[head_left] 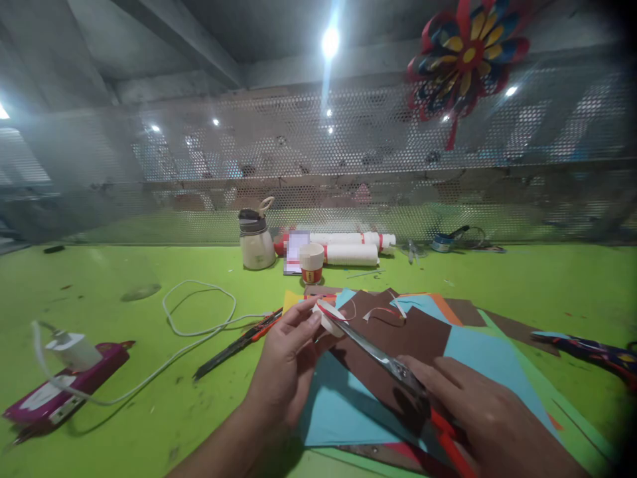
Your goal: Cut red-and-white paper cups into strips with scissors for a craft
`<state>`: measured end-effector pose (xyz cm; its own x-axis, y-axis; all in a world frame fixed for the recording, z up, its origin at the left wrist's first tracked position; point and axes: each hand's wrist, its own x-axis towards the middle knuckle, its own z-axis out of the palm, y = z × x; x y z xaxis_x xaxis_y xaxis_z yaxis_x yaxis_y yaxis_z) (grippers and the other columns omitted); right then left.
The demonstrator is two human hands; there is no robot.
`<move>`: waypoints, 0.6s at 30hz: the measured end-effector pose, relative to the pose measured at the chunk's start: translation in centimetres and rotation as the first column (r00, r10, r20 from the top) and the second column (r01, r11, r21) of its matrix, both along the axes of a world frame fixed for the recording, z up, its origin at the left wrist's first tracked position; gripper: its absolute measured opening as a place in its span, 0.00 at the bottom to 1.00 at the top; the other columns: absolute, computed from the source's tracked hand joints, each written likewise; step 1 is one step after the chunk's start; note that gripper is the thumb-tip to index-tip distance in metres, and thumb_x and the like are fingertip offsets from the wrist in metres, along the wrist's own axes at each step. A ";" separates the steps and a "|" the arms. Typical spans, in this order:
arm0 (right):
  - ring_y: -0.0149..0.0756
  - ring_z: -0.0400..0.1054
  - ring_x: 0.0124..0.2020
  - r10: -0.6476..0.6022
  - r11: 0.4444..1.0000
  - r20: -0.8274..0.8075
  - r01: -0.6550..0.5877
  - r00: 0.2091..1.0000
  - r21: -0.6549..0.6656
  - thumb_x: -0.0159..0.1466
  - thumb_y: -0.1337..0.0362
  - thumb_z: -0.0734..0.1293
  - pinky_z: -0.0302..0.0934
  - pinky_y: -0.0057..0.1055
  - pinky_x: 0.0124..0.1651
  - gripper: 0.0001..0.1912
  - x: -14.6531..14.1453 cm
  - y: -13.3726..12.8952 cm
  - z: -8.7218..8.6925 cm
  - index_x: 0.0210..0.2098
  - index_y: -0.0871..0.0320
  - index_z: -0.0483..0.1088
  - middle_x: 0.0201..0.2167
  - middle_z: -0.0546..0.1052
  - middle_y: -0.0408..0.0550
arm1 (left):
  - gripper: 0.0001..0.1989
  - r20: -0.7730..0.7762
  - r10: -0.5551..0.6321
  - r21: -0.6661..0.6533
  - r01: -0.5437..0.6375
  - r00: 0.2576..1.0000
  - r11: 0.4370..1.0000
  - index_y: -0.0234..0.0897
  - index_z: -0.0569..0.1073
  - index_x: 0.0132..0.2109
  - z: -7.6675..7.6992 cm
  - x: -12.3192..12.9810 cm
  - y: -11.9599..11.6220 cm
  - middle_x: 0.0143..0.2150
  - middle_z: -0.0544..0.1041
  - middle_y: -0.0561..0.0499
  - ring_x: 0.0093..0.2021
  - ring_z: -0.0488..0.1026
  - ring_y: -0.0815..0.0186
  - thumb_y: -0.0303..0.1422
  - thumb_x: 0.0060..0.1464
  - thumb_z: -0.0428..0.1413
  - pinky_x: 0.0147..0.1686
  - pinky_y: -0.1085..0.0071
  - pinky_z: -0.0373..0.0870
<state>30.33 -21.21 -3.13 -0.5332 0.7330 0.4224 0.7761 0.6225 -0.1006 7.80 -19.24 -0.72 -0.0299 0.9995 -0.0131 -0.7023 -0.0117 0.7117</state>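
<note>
While the left hand (291,348) pinches a curved, red-and-white paper piece (327,322), the right hand (485,405) clasps red-handled scissors (371,351).

We see a bright green table (149,398). The scissors (413,392) have red handles and silvery blades. We see brown and light blue paper (348,405), a purple power strip (84,385), and a red-and-white cup (311,262).

The left hand (293,345) — lower centre of the frame — and its forearm (223,438) are bare; the right hand (480,401), lower right, is bare — wrist (530,435) too.
</note>
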 end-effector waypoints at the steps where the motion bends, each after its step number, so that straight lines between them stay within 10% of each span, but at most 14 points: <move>1: 0.41 0.69 0.29 0.007 1.000 0.000 -0.007 1.000 0.004 0.54 0.70 0.65 0.62 0.30 0.28 0.26 0.1 0.1 -0.1 0.53 0.56 0.66 0.30 0.73 0.48 | 0.11 0.006 0.001 0.003 -0.001 1.000 1.000 0.33 0.75 0.44 0.0 0.0 0.0 0.42 0.78 0.43 0.41 0.75 0.63 0.27 0.51 0.59 0.48 0.62 0.69; 18: 0.42 0.71 0.36 0.008 0.983 0.031 -0.002 0.999 -0.182 0.54 0.75 0.65 0.66 0.36 0.35 0.29 1.0 0.5 -0.2 0.55 0.53 0.64 0.37 0.73 0.50 | 0.12 -0.070 0.018 -0.044 -0.021 0.997 0.999 0.33 0.76 0.43 -0.1 0.2 0.0 0.43 0.79 0.42 0.41 0.76 0.61 0.30 0.49 0.62 0.45 0.62 0.71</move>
